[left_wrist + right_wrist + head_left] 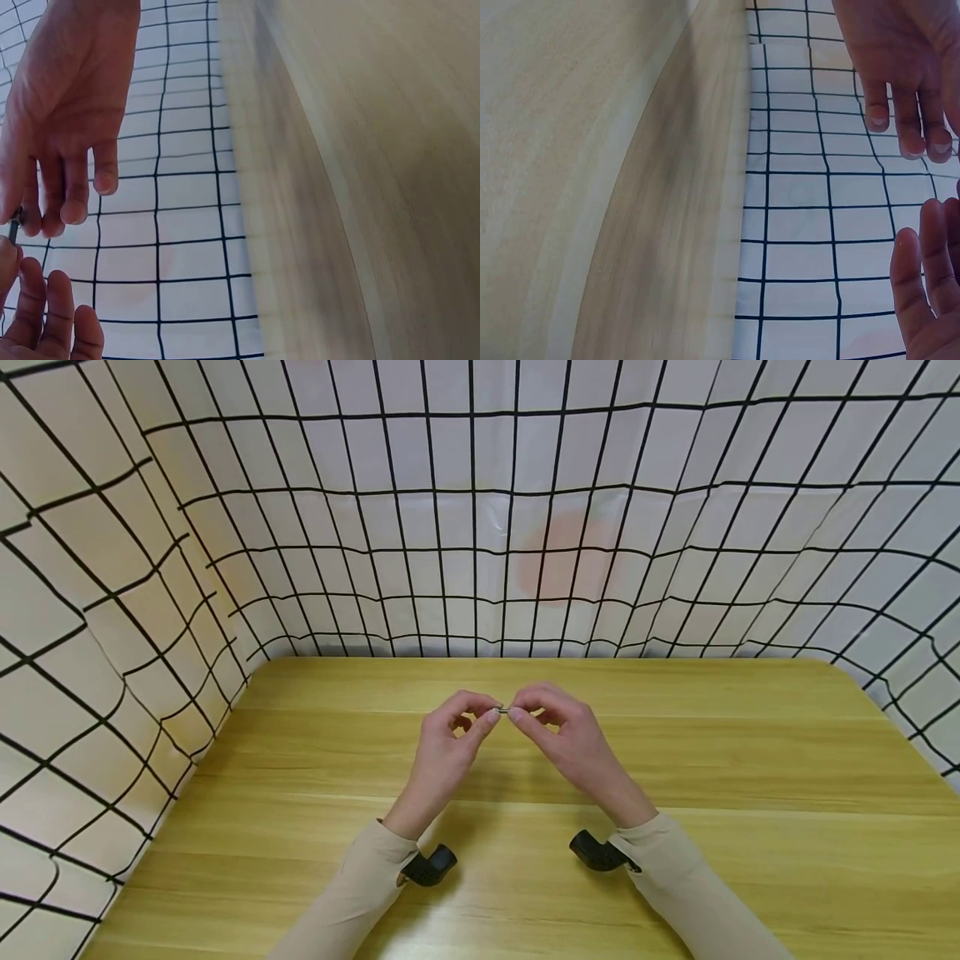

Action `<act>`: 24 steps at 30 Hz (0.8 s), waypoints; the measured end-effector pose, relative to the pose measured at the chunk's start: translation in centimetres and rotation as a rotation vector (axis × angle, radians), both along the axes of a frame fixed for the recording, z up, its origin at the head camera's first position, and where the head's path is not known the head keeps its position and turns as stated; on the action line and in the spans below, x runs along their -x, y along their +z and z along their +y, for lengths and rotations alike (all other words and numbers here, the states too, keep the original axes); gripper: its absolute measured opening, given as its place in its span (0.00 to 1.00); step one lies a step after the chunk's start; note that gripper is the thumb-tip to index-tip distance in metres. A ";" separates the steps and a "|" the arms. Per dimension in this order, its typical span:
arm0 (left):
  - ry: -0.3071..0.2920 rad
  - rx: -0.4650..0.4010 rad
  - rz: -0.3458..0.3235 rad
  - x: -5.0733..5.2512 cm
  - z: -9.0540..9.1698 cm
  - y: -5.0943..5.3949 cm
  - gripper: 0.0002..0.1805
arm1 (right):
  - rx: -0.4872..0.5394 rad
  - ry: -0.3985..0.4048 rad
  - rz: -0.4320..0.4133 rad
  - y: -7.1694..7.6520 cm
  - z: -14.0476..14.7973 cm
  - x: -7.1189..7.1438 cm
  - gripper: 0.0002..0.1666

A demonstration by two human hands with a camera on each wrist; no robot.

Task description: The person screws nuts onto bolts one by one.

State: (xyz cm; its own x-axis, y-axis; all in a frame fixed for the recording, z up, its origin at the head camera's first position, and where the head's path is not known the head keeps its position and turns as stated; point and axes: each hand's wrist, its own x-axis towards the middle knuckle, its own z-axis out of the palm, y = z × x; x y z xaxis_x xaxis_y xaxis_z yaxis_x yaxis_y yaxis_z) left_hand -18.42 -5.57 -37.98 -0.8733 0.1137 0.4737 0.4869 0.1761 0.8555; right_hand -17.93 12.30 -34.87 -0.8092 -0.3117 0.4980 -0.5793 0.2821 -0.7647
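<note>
A small, thin metal piece (504, 711), like a screw or pin, spans the gap between both hands' fingertips above the table. Thumb and index finger of my left hand (448, 739) pinch one end; those of my right hand (573, 743) pinch the other. In the left wrist view the metal piece (14, 227) is upright at the left edge, between my left hand (71, 97) above and my right hand (52, 319) below. The right wrist view shows my right hand (911, 67) and my left hand (930, 285), with the piece out of sight.
Beneath the hands lies a wooden table (300, 760) with light plank lines. A white sheet with a black grid (450, 518) rises behind it and along both sides. A black wrist mount (431, 866) sticks out at the left cuff, another (596, 852) at the right.
</note>
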 end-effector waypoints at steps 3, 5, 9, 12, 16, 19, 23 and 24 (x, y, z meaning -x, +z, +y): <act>-0.006 0.008 0.008 0.0 0.1 0.0 0.03 | 0.003 -0.004 0.003 -0.1 0.0 0.0 0.04; -0.007 0.014 0.012 0.0 0.1 0.0 0.03 | 0.008 -0.006 -0.001 0.0 0.0 -0.1 0.05; -0.005 0.018 0.016 0.0 0.1 0.0 0.04 | 0.019 -0.013 -0.027 0.0 -0.1 -0.3 0.07; 0.000 0.014 0.016 -0.1 0.1 0.0 0.03 | 0.021 -0.014 -0.069 0.0 -0.1 -0.3 0.07; 0.000 0.004 0.014 -0.1 0.1 -0.1 0.04 | -0.002 -0.017 -0.111 0.1 0.0 -0.3 0.07; 0.003 -0.003 0.008 0.0 0.2 -0.2 0.04 | -0.010 -0.008 -0.118 0.3 0.0 -0.3 0.11; 0.011 -0.003 0.003 0.0 0.1 -0.2 0.04 | -0.001 0.025 -0.067 0.4 0.2 -0.2 0.18; 0.012 -0.002 0.002 0.0 0.1 -0.2 0.04 | 0.001 0.035 -0.042 0.4 0.3 -0.1 0.18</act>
State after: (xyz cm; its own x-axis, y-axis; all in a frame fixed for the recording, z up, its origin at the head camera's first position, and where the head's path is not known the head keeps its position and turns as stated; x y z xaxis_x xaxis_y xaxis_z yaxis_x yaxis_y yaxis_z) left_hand -18.41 -5.45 -38.18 -0.8737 0.1023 0.4755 0.4864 0.1805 0.8549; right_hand -17.79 12.57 -34.45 -0.8182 -0.3395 0.4639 -0.5559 0.2612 -0.7892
